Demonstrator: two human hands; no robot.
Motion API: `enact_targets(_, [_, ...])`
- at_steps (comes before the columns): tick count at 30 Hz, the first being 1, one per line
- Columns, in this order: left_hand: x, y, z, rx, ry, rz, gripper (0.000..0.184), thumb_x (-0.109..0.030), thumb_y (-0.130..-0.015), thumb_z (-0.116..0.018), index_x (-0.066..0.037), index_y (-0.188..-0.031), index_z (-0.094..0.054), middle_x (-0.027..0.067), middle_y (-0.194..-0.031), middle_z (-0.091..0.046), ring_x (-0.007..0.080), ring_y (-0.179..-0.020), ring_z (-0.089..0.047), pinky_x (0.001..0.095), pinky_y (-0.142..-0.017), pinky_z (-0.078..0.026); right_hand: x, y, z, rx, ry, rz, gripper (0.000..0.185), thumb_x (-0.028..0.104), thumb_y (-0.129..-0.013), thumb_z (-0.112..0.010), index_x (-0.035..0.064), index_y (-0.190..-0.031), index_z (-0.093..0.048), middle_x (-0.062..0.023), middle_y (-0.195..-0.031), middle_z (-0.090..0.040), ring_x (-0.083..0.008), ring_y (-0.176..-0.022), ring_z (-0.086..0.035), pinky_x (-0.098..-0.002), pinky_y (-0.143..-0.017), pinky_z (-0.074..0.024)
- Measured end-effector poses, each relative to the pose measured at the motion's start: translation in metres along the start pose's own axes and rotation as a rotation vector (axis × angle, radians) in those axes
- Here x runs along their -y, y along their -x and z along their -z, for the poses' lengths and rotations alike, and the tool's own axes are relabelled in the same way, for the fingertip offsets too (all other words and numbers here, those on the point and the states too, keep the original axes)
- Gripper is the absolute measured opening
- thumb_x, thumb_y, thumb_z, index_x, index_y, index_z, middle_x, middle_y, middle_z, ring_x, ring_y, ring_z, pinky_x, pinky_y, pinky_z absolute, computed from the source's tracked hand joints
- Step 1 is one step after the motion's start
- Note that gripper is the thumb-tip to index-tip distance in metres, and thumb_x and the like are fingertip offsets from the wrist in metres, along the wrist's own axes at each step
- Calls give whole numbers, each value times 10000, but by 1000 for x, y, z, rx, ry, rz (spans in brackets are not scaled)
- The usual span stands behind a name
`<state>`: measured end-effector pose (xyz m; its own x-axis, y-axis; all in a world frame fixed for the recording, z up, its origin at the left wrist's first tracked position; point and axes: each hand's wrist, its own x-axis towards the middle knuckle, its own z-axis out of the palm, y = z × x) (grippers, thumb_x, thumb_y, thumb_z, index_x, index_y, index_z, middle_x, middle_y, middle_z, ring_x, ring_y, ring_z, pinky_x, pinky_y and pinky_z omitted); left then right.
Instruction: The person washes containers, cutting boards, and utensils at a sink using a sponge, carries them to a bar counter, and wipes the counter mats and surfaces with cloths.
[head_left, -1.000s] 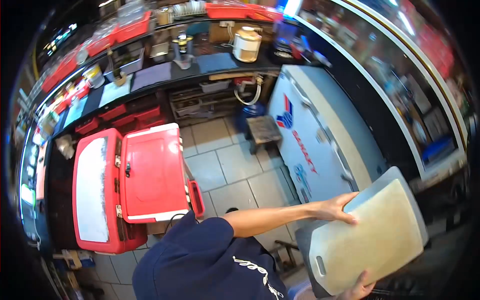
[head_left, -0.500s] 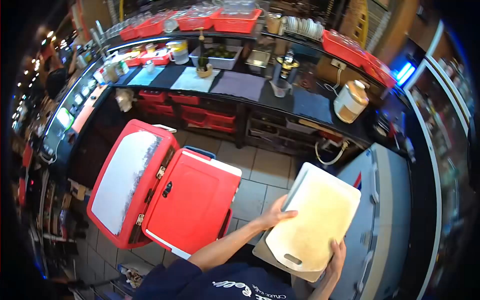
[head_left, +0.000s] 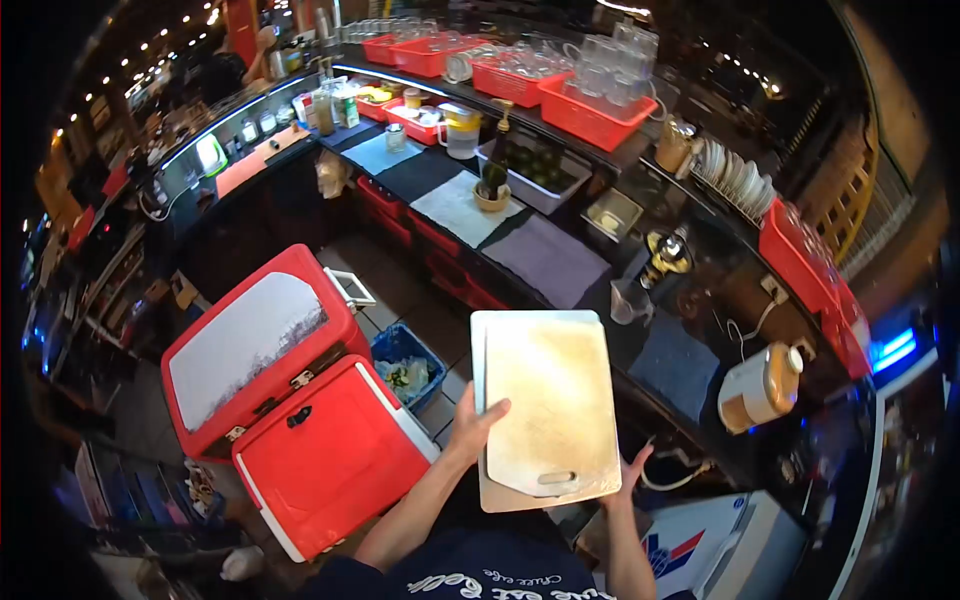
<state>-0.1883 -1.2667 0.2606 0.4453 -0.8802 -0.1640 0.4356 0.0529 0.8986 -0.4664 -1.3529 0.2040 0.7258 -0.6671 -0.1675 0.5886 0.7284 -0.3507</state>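
Note:
A stack of cutting boards [head_left: 555, 400] is held up in front of my body. The top board is pale and yellow-stained, with a handle slot at its near end; edges of other boards show behind it. My left hand [head_left: 475, 425] grips the stack's left edge, thumb lying over the face. At the lower right edge, my right hand [head_left: 630, 478] supports the stack, its thumb sticking out and most fingers hidden behind. To the left stands a red cooler box [head_left: 330, 450], its lid shut, beside another red cooler with a whitish top [head_left: 245, 345].
A blue bin [head_left: 408, 365] with scraps stands on the floor beyond the coolers. Along the dark counter lie cloths, including a purple one [head_left: 548, 260], a plastic jug [head_left: 630, 300] and a large tub [head_left: 760, 388]. Red baskets of glasses [head_left: 598, 110] line the shelf above. A white chest [head_left: 690, 545] is at lower right.
My view has turned, so the counter now runs diagonally. The boards are held more upright and nearer the counter, still in both hands. The blue bin shows more fully.

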Motion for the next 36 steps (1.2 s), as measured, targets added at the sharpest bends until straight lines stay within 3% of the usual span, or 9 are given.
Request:
enact_targets(3, [3,-53,-10,-183,144,-73,475,-36,-859,-648,21,-1271,-420,180,-1097,-589,232,-907,-612,304,-776,-521,-23,-41,-39,86,-84,-17,1097,669,-639,-768,134,-1492,-332,-167,-1482,-409,-314,-1338,-425,-429,-1076,-380])
enact_targets(4, [7,-71,-11,-252,181,-103,468,-34,-863,-641,20,-1269,-414,180,-1093,-586,234,-905,-610,307,-775,-521,-28,-63,-60,-23,10,-76,924,565,-770,-699,122,-1490,-327,-168,-1471,-421,-321,-1314,-443,-431,-1066,-386])
enact_targets(6, [14,-103,-13,-345,241,-130,438,-28,-874,-626,14,-1252,-410,176,-1084,-580,233,-904,-605,308,-776,-519,-25,-96,-55,-154,194,-14,698,328,-896,-655,88,-1469,-338,-167,-1418,-471,-324,-1252,-491,-417,-1040,-409])
enact_targets(8, [21,-142,-14,-369,258,-136,415,-25,-880,-618,9,-1238,-412,172,-1081,-577,229,-903,-601,307,-778,-517,-20,-138,-51,-166,278,107,660,196,-891,-679,66,-1450,-352,-166,-1376,-509,-320,-1213,-521,-401,-1026,-427])
enact_targets(10, [29,-184,-14,-401,259,-166,438,-20,-880,-617,0,-1255,-390,176,-1111,-566,228,-917,-593,303,-801,-510,-6,-190,-64,-434,379,168,586,6,-875,-610,19,-1411,-372,-173,-1299,-551,-302,-1131,-572,-369,-987,-464])
enact_targets(19, [39,-361,-20,-173,358,-35,560,11,-887,-604,-6,-1353,-293,194,-1213,-503,246,-1063,-558,327,-892,-488,65,-339,-74,-519,408,291,612,-66,-840,-567,-8,-1413,-362,-194,-1297,-548,-316,-1109,-590,-366,-974,-484])
enact_targets(28, [20,-513,-52,142,405,18,596,-50,-903,-596,-9,-1405,-277,190,-1329,-456,260,-1208,-460,348,-1042,-361,138,-448,-65,-476,387,471,554,-45,-838,-570,-29,-1370,-417,-193,-1249,-581,-306,-1075,-612,-380,-972,-491])
enact_targets(31, [11,-548,-54,124,293,-13,595,-71,-899,-609,-9,-1399,-292,195,-1310,-477,259,-1163,-499,357,-980,-419,155,-482,-37,-415,350,436,542,-42,-840,-574,-37,-1360,-422,-192,-1244,-583,-301,-1079,-607,-380,-982,-482])
enact_targets(36, [-20,-583,-55,109,82,144,579,-145,-915,-615,3,-1388,-314,192,-1254,-521,245,-1086,-553,357,-875,-477,177,-538,-14,-412,232,351,570,-46,-839,-575,-29,-1379,-393,-183,-1247,-570,-298,-1079,-595,-366,-966,-481])
